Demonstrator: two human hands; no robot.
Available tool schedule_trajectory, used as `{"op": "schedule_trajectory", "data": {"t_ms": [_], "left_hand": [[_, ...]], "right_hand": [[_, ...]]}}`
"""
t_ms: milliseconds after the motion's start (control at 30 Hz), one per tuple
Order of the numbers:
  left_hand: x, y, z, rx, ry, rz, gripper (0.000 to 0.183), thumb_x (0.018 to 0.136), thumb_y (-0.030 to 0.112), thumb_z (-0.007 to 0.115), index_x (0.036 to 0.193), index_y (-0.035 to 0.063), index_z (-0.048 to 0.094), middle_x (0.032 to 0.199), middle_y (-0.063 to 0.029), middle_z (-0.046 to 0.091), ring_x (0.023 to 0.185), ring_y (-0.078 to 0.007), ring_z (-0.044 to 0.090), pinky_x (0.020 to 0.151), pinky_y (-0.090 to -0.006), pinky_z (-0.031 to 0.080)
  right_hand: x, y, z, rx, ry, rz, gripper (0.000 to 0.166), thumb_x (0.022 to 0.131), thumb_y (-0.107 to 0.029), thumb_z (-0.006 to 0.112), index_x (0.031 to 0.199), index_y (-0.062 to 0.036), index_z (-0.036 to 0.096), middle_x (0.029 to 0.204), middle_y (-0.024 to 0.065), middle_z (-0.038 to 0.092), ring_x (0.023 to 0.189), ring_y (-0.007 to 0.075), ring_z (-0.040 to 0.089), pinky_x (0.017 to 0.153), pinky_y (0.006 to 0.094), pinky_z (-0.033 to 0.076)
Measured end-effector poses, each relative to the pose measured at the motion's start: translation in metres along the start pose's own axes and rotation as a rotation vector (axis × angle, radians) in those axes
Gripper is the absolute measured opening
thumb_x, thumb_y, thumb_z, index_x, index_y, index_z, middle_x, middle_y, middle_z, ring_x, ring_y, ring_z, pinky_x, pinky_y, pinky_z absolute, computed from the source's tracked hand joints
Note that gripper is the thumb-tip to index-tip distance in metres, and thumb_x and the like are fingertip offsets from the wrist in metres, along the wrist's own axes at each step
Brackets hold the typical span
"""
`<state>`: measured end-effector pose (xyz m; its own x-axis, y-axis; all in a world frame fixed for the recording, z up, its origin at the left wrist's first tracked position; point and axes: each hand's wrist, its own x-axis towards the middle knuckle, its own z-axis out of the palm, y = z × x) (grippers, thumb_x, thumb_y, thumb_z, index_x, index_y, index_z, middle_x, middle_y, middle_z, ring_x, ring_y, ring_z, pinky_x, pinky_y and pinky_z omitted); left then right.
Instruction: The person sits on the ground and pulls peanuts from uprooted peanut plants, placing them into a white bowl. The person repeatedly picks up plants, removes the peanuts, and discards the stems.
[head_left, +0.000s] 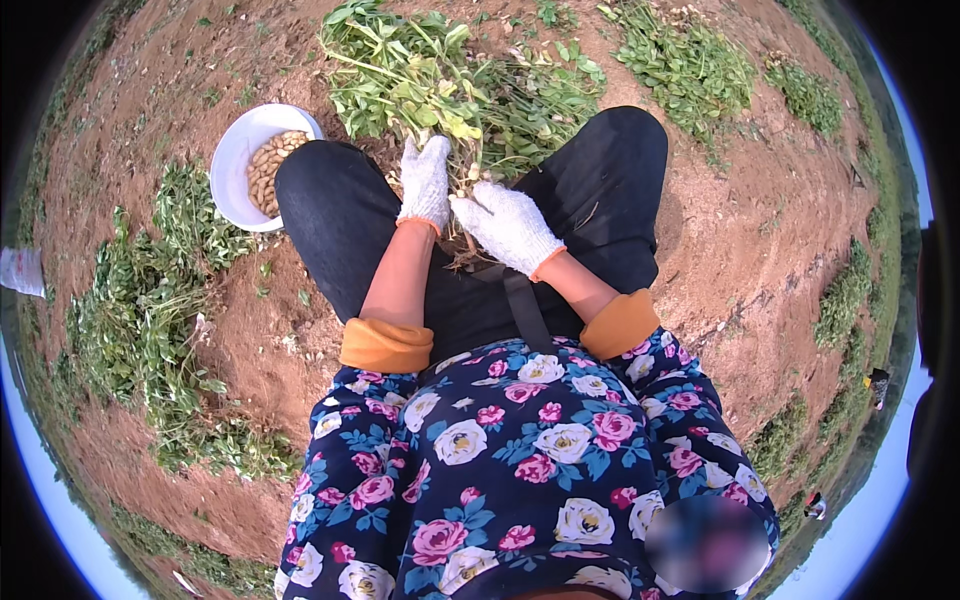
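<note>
Both hands wear white knit gloves with orange cuffs, close together between my bent knees. My left hand (425, 180) is closed around the stems of a leafy peanut plant (405, 82), whose foliage spreads away from me. At the root end of that plant, my right hand (504, 225) has its fingers against a few pale peanut pods (474, 171); its exact grip is partly hidden. Thin brown roots (469, 259) hang below the hands. By my left knee stands a white bucket (227, 169), partly filled with peanuts in the shell (271, 171).
More pulled plants (525, 112) lie just beyond my hands. Other heaps rest at far right (686, 64) and along the left (142, 315). Reddish bare soil (757, 240) surrounds me. A white sack (22, 270) sits at the left rim, and distant people (815, 505) appear at lower right.
</note>
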<state>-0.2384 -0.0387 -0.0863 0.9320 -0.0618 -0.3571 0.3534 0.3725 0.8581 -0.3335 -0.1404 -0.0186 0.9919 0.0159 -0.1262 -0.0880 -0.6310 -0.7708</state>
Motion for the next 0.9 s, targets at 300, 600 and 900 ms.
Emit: {"op": "schedule_trajectory", "data": {"t_ms": [300, 600, 900], "left_hand": [[-0.003, -0.002, 0.004, 0.276, 0.069, -0.016, 0.05, 0.084, 0.013, 0.057, 0.128, -0.0068, 0.042, 0.113, -0.0125, 0.057, 0.094, -0.0198, 0.054, 0.083, -0.0295, 0.044], [0.006, -0.01, -0.005, 0.094, 0.087, -0.035, 0.037, 0.085, 0.012, 0.055, 0.12, 0.0014, 0.049, 0.099, -0.0071, 0.059, 0.085, -0.016, 0.056, 0.074, -0.0304, 0.047], [-0.018, 0.016, 0.011, 0.143, 0.03, -0.074, 0.058, 0.084, 0.017, 0.058, 0.133, -0.0059, 0.038, 0.12, -0.0147, 0.056, 0.101, -0.0212, 0.054, 0.087, -0.0312, 0.044]], "right_hand": [[-0.011, -0.007, -0.007, 0.202, -0.281, -0.139, 0.021, 0.087, -0.022, 0.054, 0.08, -0.0031, 0.06, 0.067, 0.0147, 0.059, 0.061, 0.0322, 0.06, 0.055, 0.039, 0.045], [-0.024, -0.031, -0.018, 0.671, 0.016, -0.139, 0.018, 0.09, -0.005, 0.044, 0.1, -0.0004, 0.058, 0.081, 0.0021, 0.056, 0.075, 0.0093, 0.053, 0.069, 0.0247, 0.045], [0.001, -0.009, -0.044, -0.211, 0.041, -0.029, 0.039, 0.087, -0.025, 0.059, 0.124, -0.0161, 0.053, 0.107, 0.0109, 0.064, 0.094, 0.0253, 0.064, 0.077, 0.0339, 0.051]]}}
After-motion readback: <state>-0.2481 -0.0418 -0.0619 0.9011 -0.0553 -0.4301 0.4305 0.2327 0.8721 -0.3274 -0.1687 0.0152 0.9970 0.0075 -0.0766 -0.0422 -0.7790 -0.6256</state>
